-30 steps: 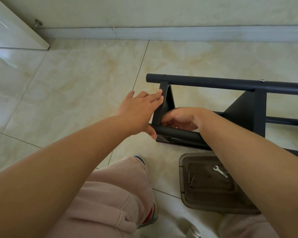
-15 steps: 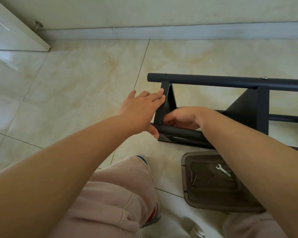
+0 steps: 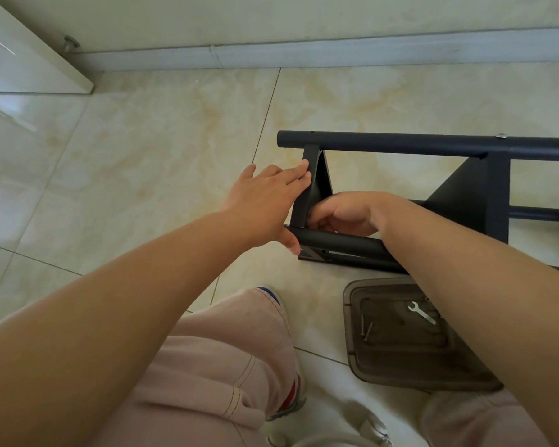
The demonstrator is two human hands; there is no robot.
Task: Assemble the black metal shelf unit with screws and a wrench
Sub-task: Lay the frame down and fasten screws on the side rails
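Observation:
The black metal shelf unit (image 3: 433, 144) lies on its side on the tiled floor, its round poles running left to right. My left hand (image 3: 265, 201) lies with straight fingers against the outer face of the end shelf panel (image 3: 307, 188), thumb at the lower pole (image 3: 339, 241). My right hand (image 3: 342, 211) reaches inside the frame behind that panel, fingers curled at its inner face; what they hold is hidden. A small silver wrench (image 3: 421, 312) and two screws (image 3: 366, 329) lie in a brown plastic tray (image 3: 400, 375).
A second shelf panel (image 3: 478, 195) stands further right in the frame, with a screw head (image 3: 501, 135) on the top pole. My knees and shoes are at the bottom. A white cabinet (image 3: 29, 66) and the skirting board border the floor at the back.
Both hands stay at the end panel; the left fingers have crept slightly higher along it. The view has shifted a little.

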